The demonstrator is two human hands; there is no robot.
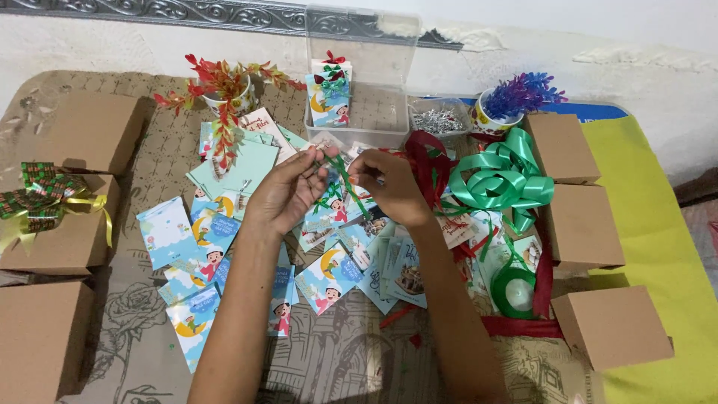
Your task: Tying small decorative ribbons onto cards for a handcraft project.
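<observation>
Plain brown cardboard boxes [75, 232] stand along the left and right edges. Small blue illustrated cards [329, 277] lie scattered in the middle; a clear plastic container [364, 112] stands far centre.

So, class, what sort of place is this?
Probably a home craft table: brown cardboard boxes, green ribbon and picture cards lie spread around both hands, left and right.

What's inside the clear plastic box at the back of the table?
The clear plastic box has its lid up. A few small cards with green and red ribbon bows stand at its left side. The rest looks bare, though the frosted front wall blurs the bottom.
</observation>
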